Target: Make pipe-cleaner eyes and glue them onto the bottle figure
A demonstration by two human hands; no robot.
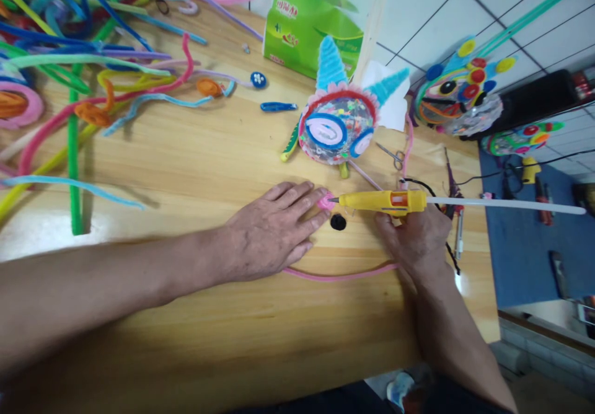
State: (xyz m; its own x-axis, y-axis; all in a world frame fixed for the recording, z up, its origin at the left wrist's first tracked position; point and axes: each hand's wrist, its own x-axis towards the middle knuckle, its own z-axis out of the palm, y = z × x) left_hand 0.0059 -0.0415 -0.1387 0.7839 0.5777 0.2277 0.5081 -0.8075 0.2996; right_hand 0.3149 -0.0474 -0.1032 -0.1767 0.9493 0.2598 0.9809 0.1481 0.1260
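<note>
1. Pink coil (326, 201): flat on the table (209, 333), apart from the eared figure (337, 115); gluing looks under way, unfinished. The figure already bears ears and eyes.
2. Yellow glue gun (379, 202): nozzle pointing left at the coil, long axis sideways, continued rightward by the white glue stick (506, 204).
3. Left hand (267, 234): fingers spread flat, grasping nothing, touching the coil.
4. Right hand (418, 240): fingers clenched around the gun.

My gun (372, 201) is yellow, pointing left, with a long white stick (506, 203) behind it; its tip is at the small pink piece (326, 201), which lies flat.
</note>
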